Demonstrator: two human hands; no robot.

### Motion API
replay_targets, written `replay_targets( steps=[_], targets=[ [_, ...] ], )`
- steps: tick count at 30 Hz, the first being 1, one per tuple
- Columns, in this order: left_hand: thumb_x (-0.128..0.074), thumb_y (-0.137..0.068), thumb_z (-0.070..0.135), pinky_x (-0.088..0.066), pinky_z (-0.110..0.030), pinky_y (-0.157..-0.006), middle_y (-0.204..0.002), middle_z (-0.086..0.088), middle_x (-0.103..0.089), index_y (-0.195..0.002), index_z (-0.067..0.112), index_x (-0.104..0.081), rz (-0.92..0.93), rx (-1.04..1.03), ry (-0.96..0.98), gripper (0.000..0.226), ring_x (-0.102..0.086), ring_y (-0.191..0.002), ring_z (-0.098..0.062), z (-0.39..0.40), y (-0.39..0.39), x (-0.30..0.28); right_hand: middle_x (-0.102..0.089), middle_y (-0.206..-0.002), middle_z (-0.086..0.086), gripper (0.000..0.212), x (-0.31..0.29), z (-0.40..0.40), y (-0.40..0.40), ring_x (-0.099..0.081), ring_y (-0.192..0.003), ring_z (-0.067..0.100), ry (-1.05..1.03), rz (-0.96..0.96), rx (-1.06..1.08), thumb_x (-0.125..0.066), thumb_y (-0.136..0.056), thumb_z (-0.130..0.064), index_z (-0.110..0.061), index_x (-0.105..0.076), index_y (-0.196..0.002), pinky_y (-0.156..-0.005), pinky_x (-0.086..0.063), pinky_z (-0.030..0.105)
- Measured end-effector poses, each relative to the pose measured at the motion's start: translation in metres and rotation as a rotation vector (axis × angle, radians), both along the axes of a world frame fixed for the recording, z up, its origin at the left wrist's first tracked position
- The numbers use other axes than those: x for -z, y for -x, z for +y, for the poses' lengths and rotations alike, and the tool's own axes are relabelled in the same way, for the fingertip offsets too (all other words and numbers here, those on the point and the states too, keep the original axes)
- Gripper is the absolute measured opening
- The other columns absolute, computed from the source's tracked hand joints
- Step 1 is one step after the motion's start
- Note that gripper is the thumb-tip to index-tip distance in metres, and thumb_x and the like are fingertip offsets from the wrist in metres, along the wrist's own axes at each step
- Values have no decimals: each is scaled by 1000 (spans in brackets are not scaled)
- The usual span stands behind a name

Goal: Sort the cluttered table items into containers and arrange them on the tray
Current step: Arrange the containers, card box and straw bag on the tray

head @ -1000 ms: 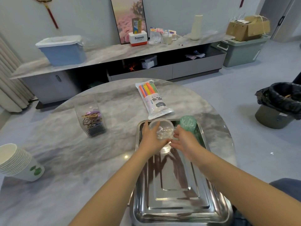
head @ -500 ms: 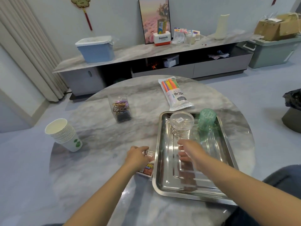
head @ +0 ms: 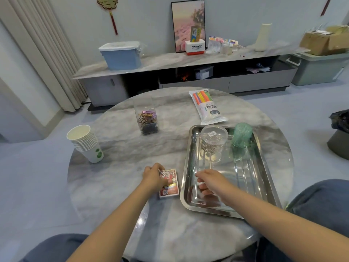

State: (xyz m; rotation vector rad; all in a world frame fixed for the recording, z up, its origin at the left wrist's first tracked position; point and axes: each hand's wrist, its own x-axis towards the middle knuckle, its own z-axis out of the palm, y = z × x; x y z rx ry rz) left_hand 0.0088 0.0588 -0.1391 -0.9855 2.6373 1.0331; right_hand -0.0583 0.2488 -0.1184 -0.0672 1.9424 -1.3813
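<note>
green cup [head: 242,135], silver tray [head: 268,188], grey-veined marble table [head: 117,186]

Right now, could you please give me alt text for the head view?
A person's left hand grips a red card pack beside a steel tray, where the right hand hovers, near a clear jar and green cup.

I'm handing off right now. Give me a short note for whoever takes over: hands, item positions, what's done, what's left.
Left hand grips the red card box on the table, left of the tray.
Right hand hovers open over the tray's near end, holding nothing.
Done: clear jar of clips and green cup stand at the tray's far end.
Left: card box, clear clip box, straw pack and paper cup stack, all still off the tray.
</note>
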Motion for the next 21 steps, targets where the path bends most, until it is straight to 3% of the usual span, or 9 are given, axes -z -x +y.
replay_targets(
  steps=[5,9,12,14,21],
  targets=[
    [-73,-81,17,-41,-22,-85,-127,-11,-36,-118,15,-51,47,-14,-29,43,-52,-108,-24,-3,-8,1,-55,-78,-7,15,-7,-10,-11,-52,-63,10,-64,301,-135,-52,-93,-20,-18,-63,-104,-60,-44,23],
    [-70,-83,17,-42,-24,-90,-132,-12,-36,-123,17,-52,107,-21,-60,43,-53,-110,-24,-6,-14,1,-63,-98,-1,20,-8,-19,-18,-53,-66,11,-72,331,-171,-53,-93,-22,-18,-63,-109,-54,-43,18],
    [-68,-81,45,-33,-28,-101,-131,-9,-33,-130,24,-46,80,-4,25,58,-37,-124,-25,2,-16,3,-63,-93,0,21,-7,-23,-20,-53,-67,13,-70,334,-169,-52,-94,-23,-17,-63,-111,-56,-42,22],
    [-71,-76,52,-31,-30,-103,-129,-9,-32,-131,27,-45,76,-19,36,66,-32,-126,-27,8,-16,3,-62,-91,-1,21,-5,-24,-20,-53,-67,11,-71,335,-160,-52,-94,-23,-18,-63,-110,-59,-42,22],
    [-72,-74,30,-35,-30,-103,-130,-12,-40,-135,24,-47,166,-119,-24,66,-41,-123,-27,9,-9,-8,-60,-88,-3,18,-7,-20,-13,-54,-71,12,-3,274,-125,-52,-94,-19,-17,-64,-106,-64,-46,27]
  ],
)
